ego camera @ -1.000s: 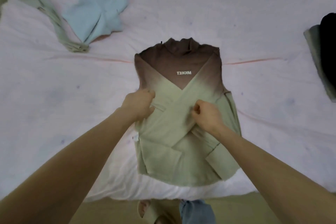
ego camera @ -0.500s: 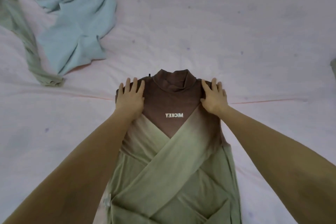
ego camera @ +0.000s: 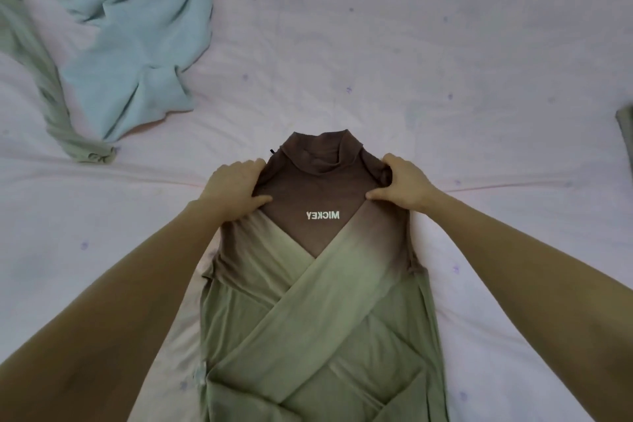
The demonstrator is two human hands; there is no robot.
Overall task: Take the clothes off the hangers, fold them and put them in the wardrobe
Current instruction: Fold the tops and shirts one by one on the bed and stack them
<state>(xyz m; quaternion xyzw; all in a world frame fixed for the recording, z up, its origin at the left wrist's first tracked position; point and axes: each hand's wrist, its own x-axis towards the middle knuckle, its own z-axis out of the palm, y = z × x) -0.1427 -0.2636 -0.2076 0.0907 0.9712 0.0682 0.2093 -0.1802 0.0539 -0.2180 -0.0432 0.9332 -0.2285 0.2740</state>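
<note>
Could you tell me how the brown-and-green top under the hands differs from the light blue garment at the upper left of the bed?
The brown-and-green top lies flat with its sleeves crossed over the front; the light blue garment lies crumpled and unfolded. The top fades from brown to green and bears white lettering; the blue garment is one plain colour. The left hand and right hand grip the top's shoulders; nothing touches the blue garment. Both lie on the white bed sheet.

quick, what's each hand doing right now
Left hand: grips the left shoulder of the brown-and-green top, fingers curled round the fabric.
Right hand: grips the top's right shoulder the same way.
</note>
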